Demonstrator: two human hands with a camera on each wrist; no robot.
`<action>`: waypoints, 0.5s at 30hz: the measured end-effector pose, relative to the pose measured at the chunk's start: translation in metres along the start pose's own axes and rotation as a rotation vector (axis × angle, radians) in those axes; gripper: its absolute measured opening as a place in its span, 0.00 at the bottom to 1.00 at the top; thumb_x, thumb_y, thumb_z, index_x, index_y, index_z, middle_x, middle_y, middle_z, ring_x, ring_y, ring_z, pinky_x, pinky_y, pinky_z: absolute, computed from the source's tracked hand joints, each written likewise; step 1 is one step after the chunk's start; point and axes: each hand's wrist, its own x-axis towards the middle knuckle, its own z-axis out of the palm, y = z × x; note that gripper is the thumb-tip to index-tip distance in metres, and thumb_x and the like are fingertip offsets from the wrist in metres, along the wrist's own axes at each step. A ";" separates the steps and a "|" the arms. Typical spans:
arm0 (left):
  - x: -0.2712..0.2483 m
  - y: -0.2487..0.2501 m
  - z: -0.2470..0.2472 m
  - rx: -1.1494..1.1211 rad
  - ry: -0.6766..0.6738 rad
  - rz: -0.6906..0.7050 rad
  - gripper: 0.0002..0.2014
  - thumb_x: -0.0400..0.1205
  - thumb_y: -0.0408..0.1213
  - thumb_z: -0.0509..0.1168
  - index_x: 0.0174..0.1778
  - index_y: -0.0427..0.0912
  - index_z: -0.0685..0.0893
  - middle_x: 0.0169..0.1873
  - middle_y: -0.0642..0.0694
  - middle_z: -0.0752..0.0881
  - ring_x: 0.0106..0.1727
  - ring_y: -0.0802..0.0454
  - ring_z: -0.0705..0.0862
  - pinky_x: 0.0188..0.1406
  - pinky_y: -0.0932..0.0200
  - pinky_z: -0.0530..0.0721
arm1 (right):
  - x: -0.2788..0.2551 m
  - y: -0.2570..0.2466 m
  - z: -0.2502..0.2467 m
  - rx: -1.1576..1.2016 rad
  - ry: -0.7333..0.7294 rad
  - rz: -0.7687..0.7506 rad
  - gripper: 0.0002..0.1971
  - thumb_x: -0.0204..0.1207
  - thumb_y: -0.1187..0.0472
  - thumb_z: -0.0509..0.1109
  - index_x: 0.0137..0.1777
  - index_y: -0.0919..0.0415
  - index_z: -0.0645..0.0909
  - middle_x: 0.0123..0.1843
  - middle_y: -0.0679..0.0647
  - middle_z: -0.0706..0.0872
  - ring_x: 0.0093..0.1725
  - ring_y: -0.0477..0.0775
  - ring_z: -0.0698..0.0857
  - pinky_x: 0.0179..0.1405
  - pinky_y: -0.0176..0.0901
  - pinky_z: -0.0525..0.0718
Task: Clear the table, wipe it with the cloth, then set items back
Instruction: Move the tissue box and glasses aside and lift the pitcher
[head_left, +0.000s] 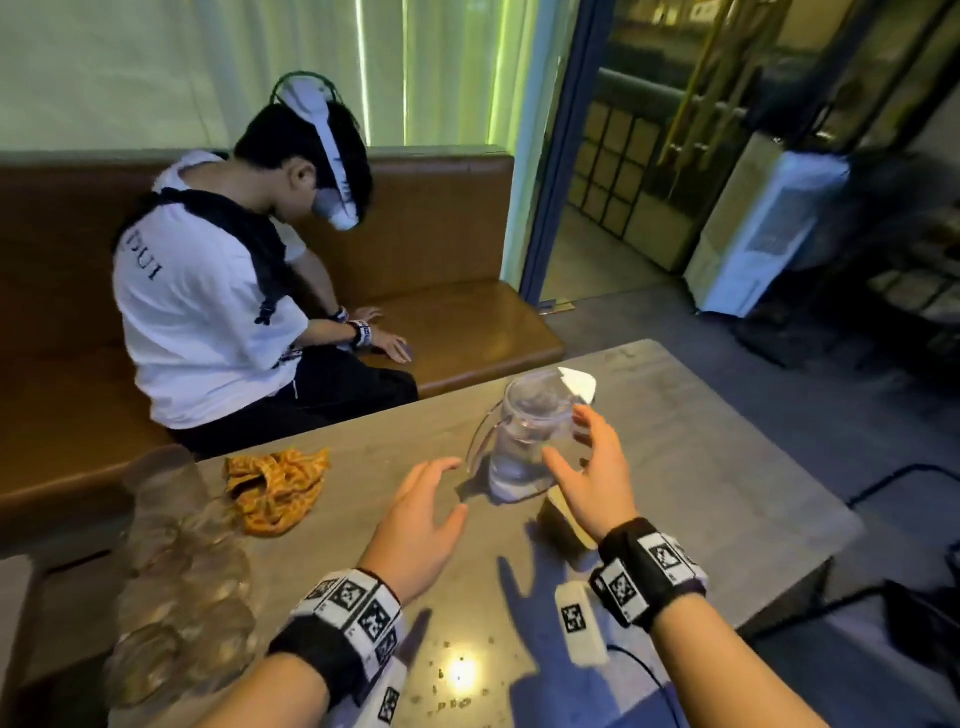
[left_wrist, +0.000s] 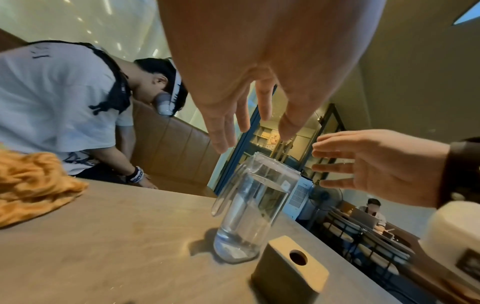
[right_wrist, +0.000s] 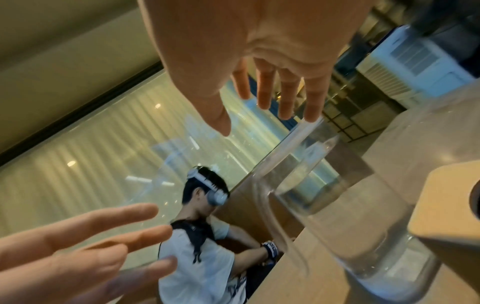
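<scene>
Bare grey tabletop (head_left: 701, 467) lies open at 3 o'clock of the clear glass water jug (head_left: 524, 441). At 5 o'clock, just beside its base, a small tan wooden block with a round hole (left_wrist: 291, 267) obstructs. At 9 o'clock, well apart, a crumpled orange patterned cloth (head_left: 278, 488); open surface between.

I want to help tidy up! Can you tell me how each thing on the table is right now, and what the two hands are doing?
Glass pitcher: upright on the table, partly filled with water, not held.
Orange cloth: crumpled on the table, untouched.
Small block with a hole: standing beside the pitcher.
Left hand: open, fingers spread, near the pitcher.
Right hand: open, reaching at the pitcher, not gripping.
Table: not yet cleared.
</scene>
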 end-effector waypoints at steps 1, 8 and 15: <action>0.009 0.006 0.006 0.009 -0.009 -0.002 0.24 0.83 0.42 0.66 0.75 0.58 0.70 0.68 0.61 0.73 0.69 0.63 0.73 0.71 0.61 0.73 | 0.009 0.006 -0.007 0.013 0.026 0.059 0.32 0.75 0.59 0.76 0.77 0.55 0.68 0.69 0.51 0.75 0.66 0.48 0.76 0.66 0.51 0.78; 0.104 0.036 0.059 0.034 -0.009 -0.074 0.31 0.83 0.41 0.67 0.82 0.50 0.64 0.73 0.60 0.71 0.72 0.65 0.70 0.72 0.65 0.67 | 0.077 0.064 -0.005 0.054 -0.077 0.295 0.42 0.77 0.41 0.70 0.85 0.55 0.55 0.84 0.55 0.64 0.81 0.56 0.67 0.78 0.59 0.69; 0.142 0.027 0.085 0.189 0.106 -0.238 0.28 0.82 0.45 0.68 0.79 0.53 0.69 0.63 0.57 0.77 0.69 0.55 0.73 0.69 0.55 0.74 | 0.111 0.090 0.007 0.150 -0.170 0.200 0.30 0.78 0.42 0.68 0.78 0.44 0.67 0.72 0.47 0.79 0.71 0.47 0.77 0.71 0.52 0.77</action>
